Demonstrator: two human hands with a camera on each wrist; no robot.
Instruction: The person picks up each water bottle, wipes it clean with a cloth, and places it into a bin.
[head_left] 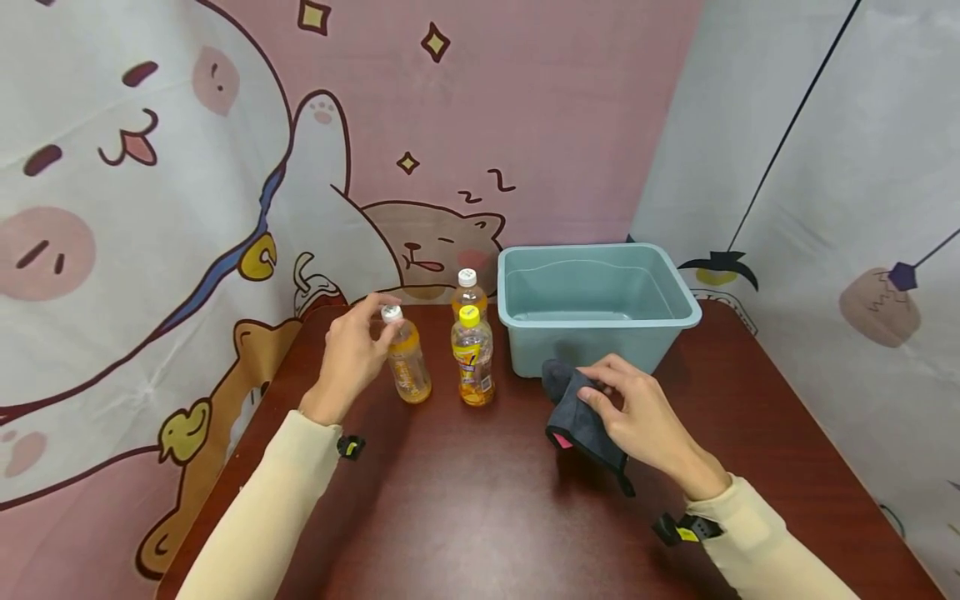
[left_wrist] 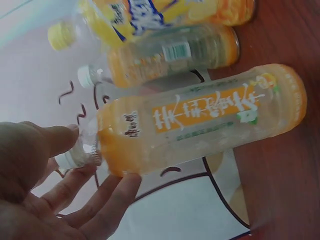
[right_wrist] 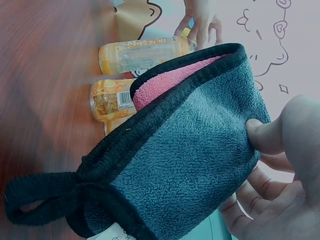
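Observation:
On the left of the table, my left hand (head_left: 348, 354) pinches the white-capped neck of a drink bottle (head_left: 409, 367) between thumb and fingers. In the left wrist view this bottle (left_wrist: 200, 115) has an orange label band, with its base on the table. My right hand (head_left: 637, 412) pinches a folded dark grey cloth (head_left: 588, 425) in front of the tub. Pink lining and a black hanging loop (right_wrist: 40, 197) show on the cloth in the right wrist view. Right of the held bottle stand a yellow-capped bottle (head_left: 472, 367) and, behind it, another white-capped bottle (head_left: 468, 293).
A light blue plastic tub (head_left: 592, 342) stands at the back right of the dark red-brown table (head_left: 480, 500). Printed fabric (head_left: 562, 125) with cartoon animals hangs behind the table and along its sides.

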